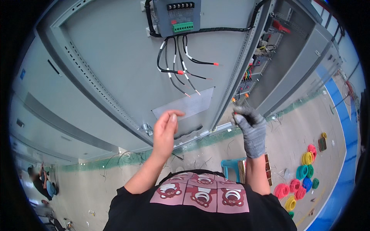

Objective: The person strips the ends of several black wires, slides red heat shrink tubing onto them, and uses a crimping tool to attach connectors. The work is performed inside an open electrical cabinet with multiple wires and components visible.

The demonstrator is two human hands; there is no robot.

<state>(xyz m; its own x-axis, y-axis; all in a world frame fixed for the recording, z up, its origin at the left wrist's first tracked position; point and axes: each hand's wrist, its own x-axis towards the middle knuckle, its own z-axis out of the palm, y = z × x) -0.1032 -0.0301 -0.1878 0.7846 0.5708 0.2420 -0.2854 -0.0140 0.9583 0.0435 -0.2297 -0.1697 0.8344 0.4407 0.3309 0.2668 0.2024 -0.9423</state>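
Note:
My bare left hand (165, 131) is raised before the grey cabinet door, its thumb and fingers closed together. Whatever it may hold is hidden. My right hand (252, 133), in a grey knit glove, pinches a small red piece (236, 113) at its fingertips, too small to make out fully. Above and between the hands, black wires (166, 57) with white sleeves hang from a grey meter (178, 15) with a green terminal block (182, 26). Two wire ends carry red ferrules (216, 64); other ends show bare copper. Neither hand touches the wires.
A pale rectangular sheet (189, 103) is on the door below the wires. At right stands an open cabinet (266, 61) with wired components. A blue stool (230, 165) is close by my right arm. Coloured wire coils (304, 171) lie on the floor. Two people (44, 183) are at far left.

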